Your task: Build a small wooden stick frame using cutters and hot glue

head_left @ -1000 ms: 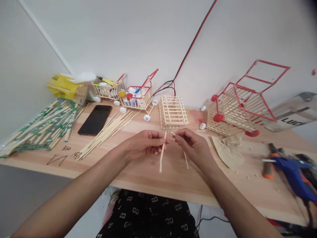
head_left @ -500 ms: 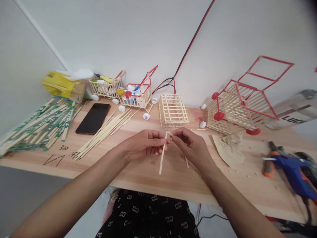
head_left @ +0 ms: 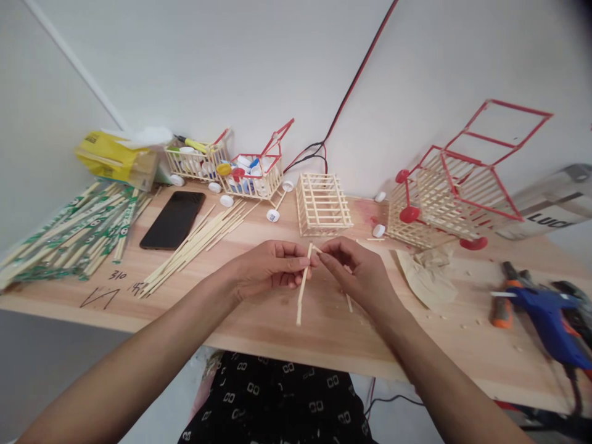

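My left hand (head_left: 280, 264) pinches a thin pale wooden stick (head_left: 301, 296) that slants down toward the table's front edge. My right hand (head_left: 354, 265) is closed on a second wooden stick, whose tip (head_left: 315, 248) meets the upper end of the first. Below my right palm shows a short stick end (head_left: 349, 303); whether it belongs to that same stick is hidden by the hand. Just beyond both hands stands a slatted stick basket (head_left: 325, 206). Several loose sticks (head_left: 203, 246) lie to the left.
Left are wrapped chopsticks (head_left: 78, 234), a phone (head_left: 173, 220) and a yellow bag (head_left: 111, 157). Behind stand two small carts (head_left: 197, 161) (head_left: 259, 179) holding bottle caps. A larger red-trimmed cart (head_left: 444, 191), crumpled paper (head_left: 428, 280), a blue glue gun (head_left: 548, 317) and a bottle (head_left: 548, 206) are right.
The view has shifted very slightly. Both hands keep their hold, and the sticks stay joined at the top in nearly the same pose.
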Tool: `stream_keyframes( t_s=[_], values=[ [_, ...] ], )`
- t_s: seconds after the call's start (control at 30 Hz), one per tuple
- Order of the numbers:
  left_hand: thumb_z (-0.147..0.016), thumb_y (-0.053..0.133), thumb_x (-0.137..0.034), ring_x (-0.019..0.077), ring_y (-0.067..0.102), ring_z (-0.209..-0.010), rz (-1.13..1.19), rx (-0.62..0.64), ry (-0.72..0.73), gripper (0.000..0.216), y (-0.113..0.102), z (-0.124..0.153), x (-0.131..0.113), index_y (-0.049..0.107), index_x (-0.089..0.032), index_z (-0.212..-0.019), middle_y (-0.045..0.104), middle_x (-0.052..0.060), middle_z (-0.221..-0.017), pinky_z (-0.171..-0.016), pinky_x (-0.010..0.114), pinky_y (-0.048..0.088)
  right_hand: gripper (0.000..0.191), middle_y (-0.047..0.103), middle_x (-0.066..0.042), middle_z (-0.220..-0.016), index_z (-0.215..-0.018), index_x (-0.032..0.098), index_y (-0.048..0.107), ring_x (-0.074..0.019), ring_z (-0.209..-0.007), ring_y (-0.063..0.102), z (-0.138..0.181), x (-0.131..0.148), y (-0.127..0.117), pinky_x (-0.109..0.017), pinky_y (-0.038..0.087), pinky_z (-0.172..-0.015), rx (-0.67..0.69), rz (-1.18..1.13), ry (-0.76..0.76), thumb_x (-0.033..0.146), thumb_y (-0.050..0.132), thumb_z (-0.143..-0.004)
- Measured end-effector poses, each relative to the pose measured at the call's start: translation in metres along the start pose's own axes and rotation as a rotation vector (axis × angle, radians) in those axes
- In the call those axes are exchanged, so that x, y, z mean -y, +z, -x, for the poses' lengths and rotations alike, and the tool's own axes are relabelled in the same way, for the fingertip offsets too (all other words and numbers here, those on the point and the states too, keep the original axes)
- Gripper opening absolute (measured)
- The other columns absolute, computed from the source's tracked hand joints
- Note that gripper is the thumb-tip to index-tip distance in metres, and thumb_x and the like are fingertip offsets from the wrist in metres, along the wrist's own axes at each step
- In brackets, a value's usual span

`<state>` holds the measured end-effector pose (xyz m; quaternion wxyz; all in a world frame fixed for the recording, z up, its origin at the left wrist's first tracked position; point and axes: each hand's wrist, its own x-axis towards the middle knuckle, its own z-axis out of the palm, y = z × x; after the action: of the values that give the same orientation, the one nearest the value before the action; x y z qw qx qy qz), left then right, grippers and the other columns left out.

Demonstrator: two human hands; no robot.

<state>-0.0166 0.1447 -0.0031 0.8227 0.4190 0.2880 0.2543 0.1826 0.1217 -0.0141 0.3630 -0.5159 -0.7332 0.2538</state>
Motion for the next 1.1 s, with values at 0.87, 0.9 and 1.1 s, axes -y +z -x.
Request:
stream_keyframes(
  t_s=[0.87,0.9,1.1],
  values=[
    [-0.075,0.073,-0.025,0.0038,0.050,-0.054,-0.038,-0.029,0.002,0.021,0.0008,0.0000,-0.0002,0.068,-0.008,-0.086,0.062,0.002,-0.069,-0.053,0.017,0.038,0.010,0.062,-0.001,-0.075,-0.083,0.021,0.061,-0.0128,-0.064,0.053,0.0007,0.0009,-0.0036,-0.027,0.040,-0.060,-0.033,0.069,-0.037,0.029,0.056,-0.087],
    [-0.075,0.073,-0.025,0.0038,0.050,-0.054,-0.036,-0.026,0.003,0.021,0.0006,-0.0001,-0.0002,0.068,-0.008,-0.086,0.062,0.002,-0.069,-0.053,0.017,0.038,0.010,0.062,-0.001,-0.075,-0.083,0.021,0.061,-0.0127,-0.064,0.052,0.0008,0.0010,-0.0035,-0.026,0.040,-0.060,-0.034,0.067,-0.034,0.029,0.056,-0.087],
    [-0.076,0.072,-0.024,0.0037,0.050,-0.055,-0.035,-0.028,-0.002,0.020,0.0007,0.0006,-0.0002,0.069,-0.008,-0.087,0.063,0.002,-0.070,-0.053,0.017,0.037,0.009,0.062,-0.001,-0.075,-0.083,0.021,0.060,-0.0128,-0.065,0.052,0.0008,0.0007,-0.0033,-0.026,0.039,-0.060,-0.036,0.065,-0.029,0.028,0.057,-0.087]
  ],
)
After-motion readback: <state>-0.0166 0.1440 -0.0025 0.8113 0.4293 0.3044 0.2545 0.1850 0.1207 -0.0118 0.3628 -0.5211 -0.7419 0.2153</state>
